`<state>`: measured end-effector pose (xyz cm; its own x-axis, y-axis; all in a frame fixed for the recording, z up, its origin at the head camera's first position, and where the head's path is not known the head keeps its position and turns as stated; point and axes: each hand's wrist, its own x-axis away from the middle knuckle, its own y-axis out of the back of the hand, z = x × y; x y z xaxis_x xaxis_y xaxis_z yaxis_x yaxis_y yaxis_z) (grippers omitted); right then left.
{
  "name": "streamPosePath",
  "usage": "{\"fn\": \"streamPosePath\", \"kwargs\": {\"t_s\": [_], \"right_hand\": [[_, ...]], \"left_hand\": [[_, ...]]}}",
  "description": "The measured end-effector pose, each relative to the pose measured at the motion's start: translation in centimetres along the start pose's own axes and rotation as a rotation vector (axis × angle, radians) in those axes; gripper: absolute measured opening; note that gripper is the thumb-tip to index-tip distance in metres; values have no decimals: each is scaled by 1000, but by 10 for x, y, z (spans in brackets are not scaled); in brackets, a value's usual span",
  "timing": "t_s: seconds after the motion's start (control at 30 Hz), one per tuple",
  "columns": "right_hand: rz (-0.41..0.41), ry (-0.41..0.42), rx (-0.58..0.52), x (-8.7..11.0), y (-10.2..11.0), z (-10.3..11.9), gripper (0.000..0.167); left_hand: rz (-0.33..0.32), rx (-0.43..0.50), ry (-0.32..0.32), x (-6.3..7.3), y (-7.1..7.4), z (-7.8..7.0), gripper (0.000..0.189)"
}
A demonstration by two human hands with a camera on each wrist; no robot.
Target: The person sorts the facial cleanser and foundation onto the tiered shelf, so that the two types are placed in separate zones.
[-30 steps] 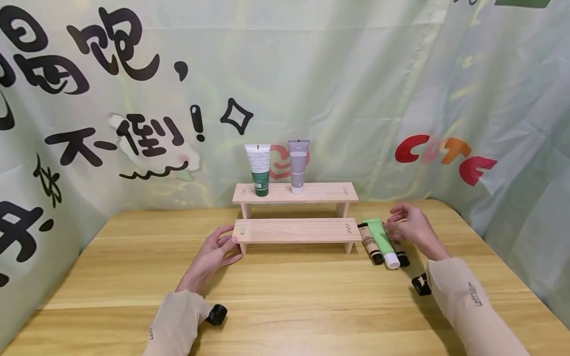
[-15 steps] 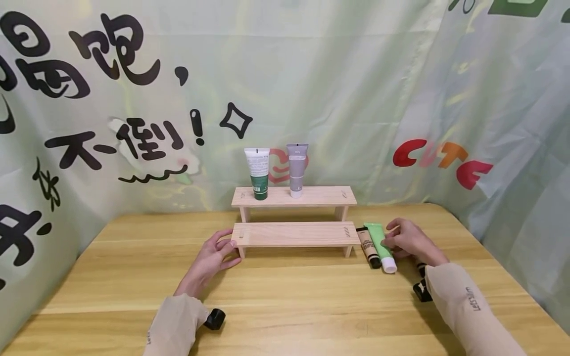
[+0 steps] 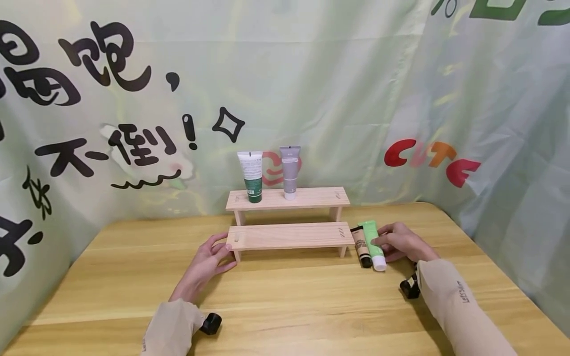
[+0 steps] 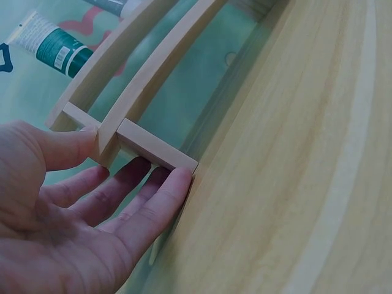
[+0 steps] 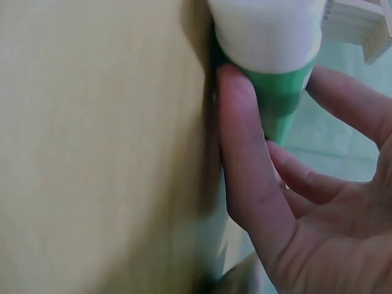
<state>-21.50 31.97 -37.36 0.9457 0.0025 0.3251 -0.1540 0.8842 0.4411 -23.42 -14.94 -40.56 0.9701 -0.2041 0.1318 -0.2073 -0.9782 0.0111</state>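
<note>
My left hand [image 3: 202,267] holds the left end of a two-tier wooden stand [image 3: 287,237]. In the left wrist view, its thumb presses the board's end and its fingertips touch the leg [image 4: 156,147]. At the stand's right, my right hand [image 3: 403,242] grips a light green squeeze tube [image 3: 370,237] with a white cap, thumb and fingers on either side of it in the right wrist view. Touching that tube on its left lies a beige tube [image 3: 361,247] with a black cap. A white-and-green tube [image 3: 251,175] and a grey-purple tube [image 3: 290,173] stand cap-down on the upper tier.
The stand sits toward the back of a wood-grain table [image 3: 285,306]. A printed cloth [image 3: 338,89] hangs close behind the table and at both sides. Black wrist devices [image 3: 211,324] show beneath the sleeves.
My right hand has moved left and down and taken hold of the green tube. Another black-capped tube beside it shifted right, and is now mostly hidden by my right arm. The left hand stays put.
</note>
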Motion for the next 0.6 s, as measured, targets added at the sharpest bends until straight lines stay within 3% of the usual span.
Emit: {"fn": "streamPosePath", "kwargs": {"t_s": [0.33,0.6], "right_hand": [[-34,34,-62,2,8,7,67],[-43,48,-86,3,12,25,70]], "left_hand": [[-6,19,-7,-1,1,2,47],[-10,8,-3,0,0,3,47]]}}
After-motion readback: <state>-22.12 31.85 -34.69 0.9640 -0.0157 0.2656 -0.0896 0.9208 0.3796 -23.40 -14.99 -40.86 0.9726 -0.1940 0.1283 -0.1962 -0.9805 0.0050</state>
